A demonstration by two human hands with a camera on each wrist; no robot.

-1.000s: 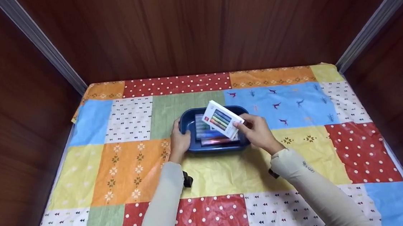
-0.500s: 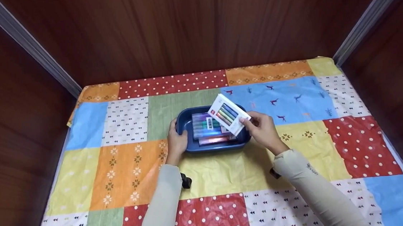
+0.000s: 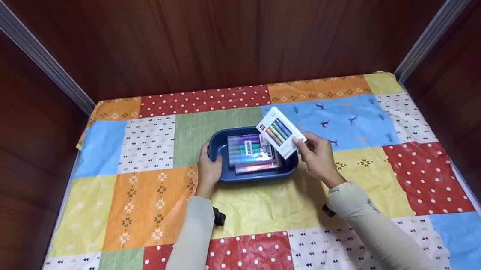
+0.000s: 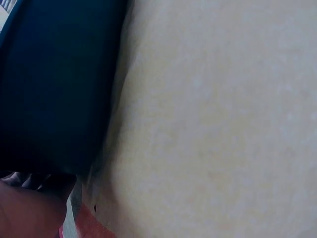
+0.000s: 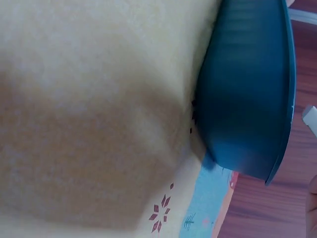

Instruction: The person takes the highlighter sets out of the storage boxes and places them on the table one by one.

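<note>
A dark blue plastic bin (image 3: 252, 177) stands mid-table in the head view. My left hand (image 3: 208, 170) grips its left end, thumb over the rim, fingers on the outer wall. Above the bin's right end, my right hand (image 3: 320, 158) pinches a white box (image 3: 282, 132), tilted, with coloured sticks shown on its front. Inside the bin lies a clear pack of coloured pens (image 3: 241, 150), partly over a reddish pack (image 3: 255, 167). The left wrist view has the bin's outer wall (image 4: 54, 89); in the right wrist view a corner of the white box (image 5: 310, 120) peeks in at the edge.
A patchwork-print cloth (image 3: 250, 263) covers the table and is slightly wrinkled. Dark wood panels (image 3: 232, 32) enclose the back and both sides, with metal strips (image 3: 41, 60) at the corners.
The white box in my right hand has moved right and slightly up, turning a little. More of the packs in the bin shows. My left hand keeps its hold on the bin.
</note>
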